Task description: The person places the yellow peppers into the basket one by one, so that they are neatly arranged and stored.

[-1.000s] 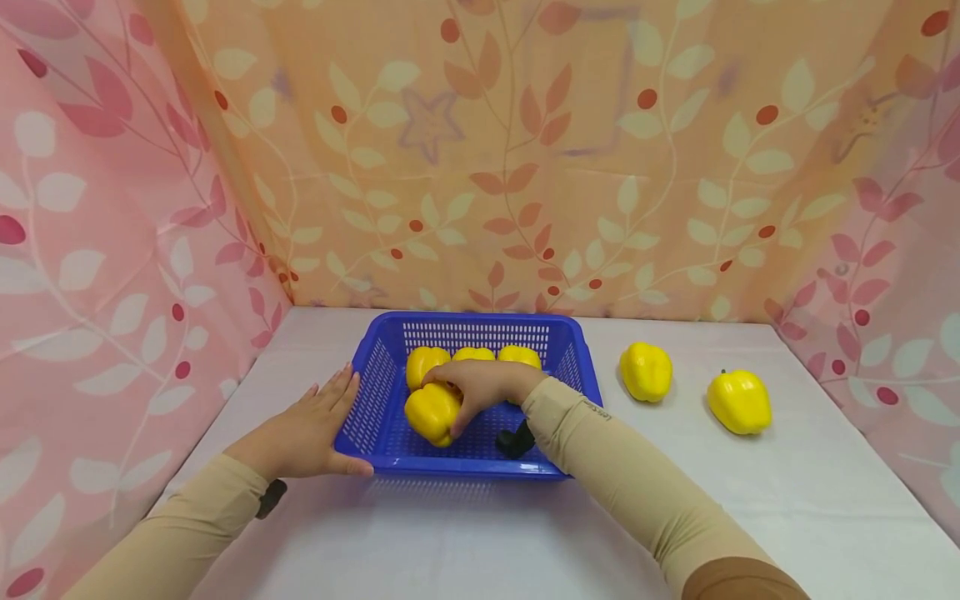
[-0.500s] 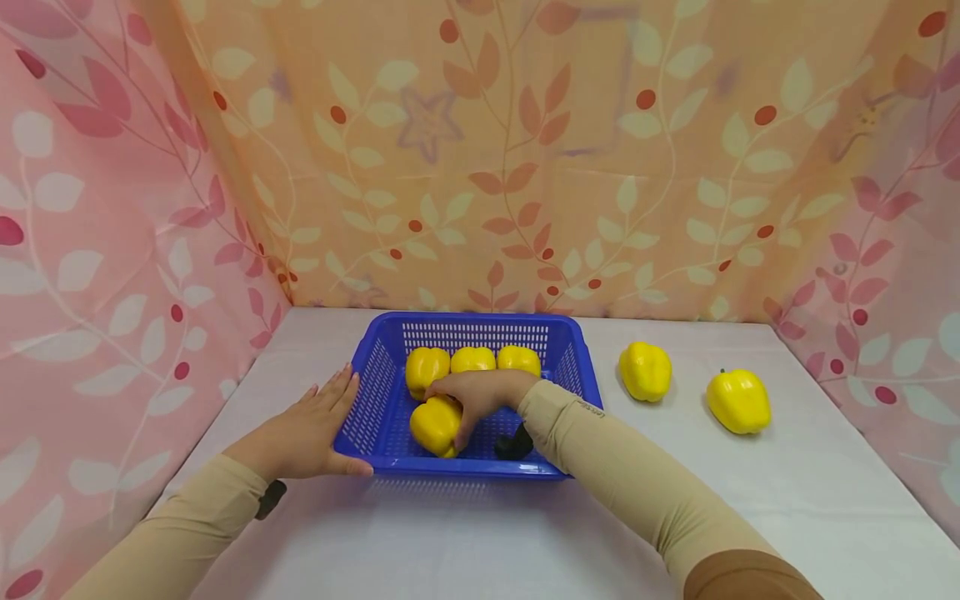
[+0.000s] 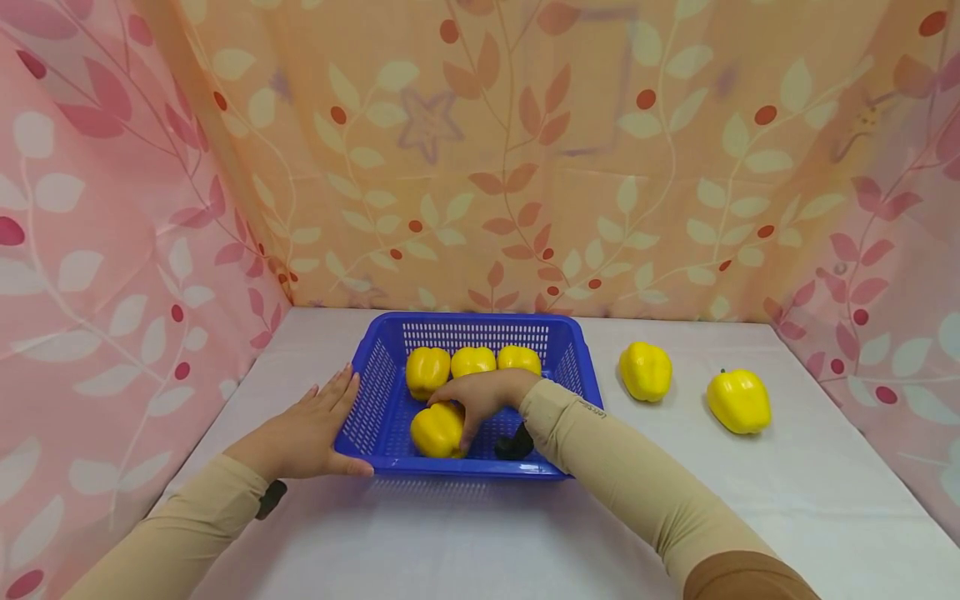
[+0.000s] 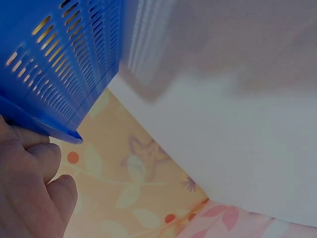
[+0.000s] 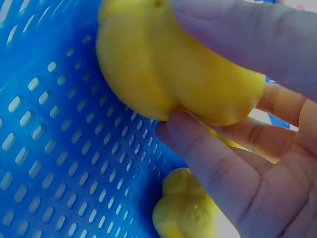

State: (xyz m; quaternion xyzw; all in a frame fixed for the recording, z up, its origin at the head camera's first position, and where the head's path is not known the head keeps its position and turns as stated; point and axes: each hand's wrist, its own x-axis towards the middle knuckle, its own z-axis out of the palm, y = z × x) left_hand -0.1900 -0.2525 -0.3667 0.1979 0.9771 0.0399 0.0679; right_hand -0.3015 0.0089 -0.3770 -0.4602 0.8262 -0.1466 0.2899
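Head view: I find the yellow pepper lower in the front-left of the blue basket than a second ago, apparently settling; floor shows leftward. My left hand rests against the basket, fingers extended, grasping nothing. Left wrist view: tablecloth extends beyond the basket wall. Right wrist view: my right hand grips the pepper, thumb and fingers spread to its width.

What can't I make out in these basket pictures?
Head view: lower part of the middle back pepper, behind the right hand.
Head view: near right corner of the basket, behind the right sleeve.
Left wrist view: part of the left hand, past the left edge.
Right wrist view: part of the held pepper, past the top edge.
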